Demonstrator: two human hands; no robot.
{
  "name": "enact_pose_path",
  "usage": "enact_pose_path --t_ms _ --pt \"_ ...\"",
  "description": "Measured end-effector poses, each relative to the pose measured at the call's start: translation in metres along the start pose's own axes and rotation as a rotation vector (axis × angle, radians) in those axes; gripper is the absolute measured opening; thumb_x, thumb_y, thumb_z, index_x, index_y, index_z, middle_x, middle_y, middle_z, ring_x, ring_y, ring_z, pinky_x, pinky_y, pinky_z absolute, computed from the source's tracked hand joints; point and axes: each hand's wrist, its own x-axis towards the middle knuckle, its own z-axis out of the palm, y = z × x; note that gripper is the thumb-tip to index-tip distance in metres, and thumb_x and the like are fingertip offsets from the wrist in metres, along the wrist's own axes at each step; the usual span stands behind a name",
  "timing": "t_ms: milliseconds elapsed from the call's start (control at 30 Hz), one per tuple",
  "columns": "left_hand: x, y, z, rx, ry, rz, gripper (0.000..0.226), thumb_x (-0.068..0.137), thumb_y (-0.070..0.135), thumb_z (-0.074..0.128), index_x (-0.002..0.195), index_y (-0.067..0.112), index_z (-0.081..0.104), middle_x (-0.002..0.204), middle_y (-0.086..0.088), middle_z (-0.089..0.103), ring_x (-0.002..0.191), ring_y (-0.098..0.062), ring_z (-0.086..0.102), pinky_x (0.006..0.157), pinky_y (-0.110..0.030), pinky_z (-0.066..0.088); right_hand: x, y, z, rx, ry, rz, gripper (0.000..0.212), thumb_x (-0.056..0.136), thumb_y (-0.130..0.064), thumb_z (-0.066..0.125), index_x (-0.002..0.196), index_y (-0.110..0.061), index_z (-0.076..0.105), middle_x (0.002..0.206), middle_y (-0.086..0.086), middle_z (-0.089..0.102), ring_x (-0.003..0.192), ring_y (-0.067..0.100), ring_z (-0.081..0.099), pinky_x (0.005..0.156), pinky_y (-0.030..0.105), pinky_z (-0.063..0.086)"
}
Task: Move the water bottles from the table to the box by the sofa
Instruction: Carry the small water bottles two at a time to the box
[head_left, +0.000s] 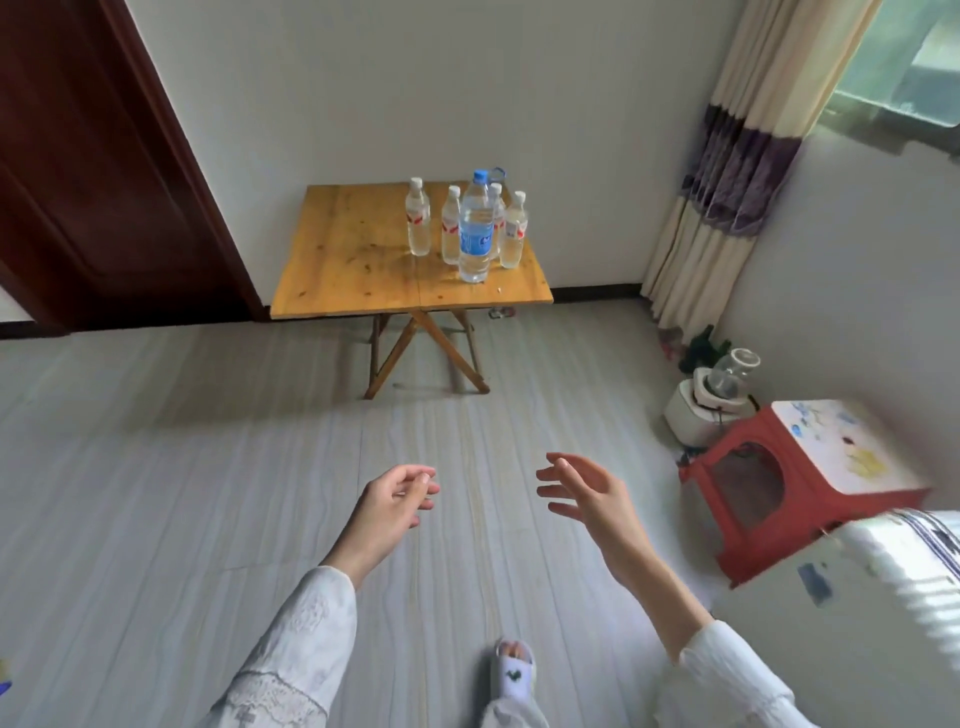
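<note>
Head view: left hand (397, 499) loosely curled, right hand (582, 493) spread, both empty; bottles (475, 228) overlap on table (353, 260)

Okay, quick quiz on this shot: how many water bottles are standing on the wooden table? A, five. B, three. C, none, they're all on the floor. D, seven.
A: four small bottles with white caps stand around one large blue-capped bottle on the folding wooden table.

Bare floor (260, 467) lies between both empty hands and the tabletop (358, 260), with nothing in the path. Five bottles (475, 228) cluster at the tabletop's right rear, touching or just beside one another; its left half is free. A red stool (769, 499) and white appliance (701, 410) stand at the right.
</note>
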Motion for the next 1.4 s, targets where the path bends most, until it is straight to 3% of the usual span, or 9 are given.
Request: enact_pose_path --t_ms 300,633,833,1167,1400 --pt "0.176 0.067 0.019 -0.013 0.032 -0.006 0.021 0.094 0.024 0.043 0.107 0.018 0.057 0.099 0.002 0.065 0.095 -0.013 0.062 0.083 -0.027 0.050 0.199 -0.071 -0.016 -0.035 -0.062 -0.036 0.021 0.092 -0.023 0.049 0.106 -0.014 0.061 0.091 0.001 0.069 0.084 0.016 0.067 0.078 0.030 0.053" --pt "0.355 0.083 0.002 0.001 0.023 -0.064 0.019 0.094 0.027 0.043 0.107 0.023 0.056 0.102 0.005 0.064 0.096 -0.008 0.061 0.078 -0.021 0.049 0.382 -0.102 0.014 -0.068 -0.095 -0.009 0.019 0.092 -0.023 0.049 0.104 -0.016 0.061 0.090 0.001 0.069 0.084 0.018 0.067 0.079 0.031 0.054" --pt "0.483 0.110 -0.024 -0.026 -0.012 -0.054 0.020 0.095 0.022 0.041 0.105 0.017 0.058 0.100 0.001 0.065 0.094 -0.014 0.062 0.085 -0.031 0.049 0.494 -0.130 0.036 -0.062 0.003 0.008 0.019 0.092 -0.023 0.048 0.103 -0.015 0.062 0.090 0.002 0.069 0.082 0.016 0.066 0.078 0.031 0.053" --pt "0.659 0.187 -0.047 0.055 -0.023 0.136 0.019 0.095 0.015 0.040 0.105 0.015 0.056 0.091 0.005 0.063 0.088 -0.009 0.060 0.076 -0.024 0.047 0.636 -0.176 0.039 -0.046 0.137 -0.005 0.016 0.093 -0.022 0.047 0.098 -0.019 0.062 0.090 0.005 0.069 0.082 0.019 0.065 0.079 0.037 0.052" --pt "0.785 0.221 -0.028 0.151 -0.061 0.254 0.021 0.093 0.017 0.045 0.110 0.022 0.056 0.105 0.004 0.065 0.103 -0.013 0.058 0.093 -0.033 0.046 0.743 -0.180 0.017 -0.147 0.228 -0.002 0.023 0.092 -0.023 0.049 0.108 -0.011 0.062 0.092 0.000 0.067 0.086 0.017 0.063 0.078 0.034 0.052"
